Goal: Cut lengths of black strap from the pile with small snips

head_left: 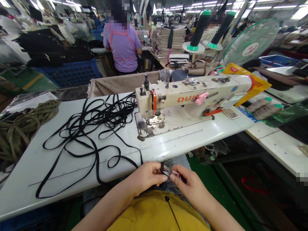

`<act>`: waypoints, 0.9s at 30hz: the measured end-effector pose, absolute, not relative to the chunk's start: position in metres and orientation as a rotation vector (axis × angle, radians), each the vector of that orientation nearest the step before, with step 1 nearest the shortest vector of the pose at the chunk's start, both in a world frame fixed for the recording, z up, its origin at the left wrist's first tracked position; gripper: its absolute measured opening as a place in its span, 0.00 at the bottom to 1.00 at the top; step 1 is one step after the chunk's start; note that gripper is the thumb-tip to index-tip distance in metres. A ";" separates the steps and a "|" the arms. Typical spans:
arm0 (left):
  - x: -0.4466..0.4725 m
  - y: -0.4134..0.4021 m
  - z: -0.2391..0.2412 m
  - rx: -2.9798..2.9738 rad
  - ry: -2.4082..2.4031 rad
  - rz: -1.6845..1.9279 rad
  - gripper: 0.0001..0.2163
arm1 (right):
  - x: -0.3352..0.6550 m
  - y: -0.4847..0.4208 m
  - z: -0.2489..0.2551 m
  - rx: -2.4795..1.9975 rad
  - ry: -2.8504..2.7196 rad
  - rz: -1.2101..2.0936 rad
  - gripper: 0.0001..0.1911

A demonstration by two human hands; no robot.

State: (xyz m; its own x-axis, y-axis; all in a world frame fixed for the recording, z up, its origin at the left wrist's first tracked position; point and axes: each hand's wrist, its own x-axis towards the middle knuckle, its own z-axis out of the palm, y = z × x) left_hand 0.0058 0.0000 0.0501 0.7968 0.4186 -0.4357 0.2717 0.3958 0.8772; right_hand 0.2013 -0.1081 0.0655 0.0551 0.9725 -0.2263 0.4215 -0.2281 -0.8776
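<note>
In front of my lap, just off the table's front edge, my left hand pinches a piece of black tape. My right hand is closed on small thread snips, with a bit of pink showing at the grip. Their blades are at the black tape, right by my left fingertips; whether they touch it I cannot tell. A tangle of long black tape spreads over the white table. Some strands run down toward my left hand. Beyond my hands stands a sewing machine.
Olive straps are heaped at the left table end. Thread cones and a green fan rise behind the machine. A co-worker in a purple shirt is ahead, near stacked beige pieces. A blue crate stands at left.
</note>
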 end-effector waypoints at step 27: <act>0.007 -0.002 0.036 1.248 0.765 0.098 0.19 | 0.209 -0.104 0.053 -1.592 -1.908 0.459 0.15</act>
State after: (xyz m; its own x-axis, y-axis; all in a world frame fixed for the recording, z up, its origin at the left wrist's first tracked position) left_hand 0.0072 -0.0019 0.0357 0.7520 0.4641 -0.4681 0.3319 0.3470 0.8772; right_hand 0.2090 -0.1042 0.0530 -0.0957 0.9690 0.2276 0.7596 0.2188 -0.6125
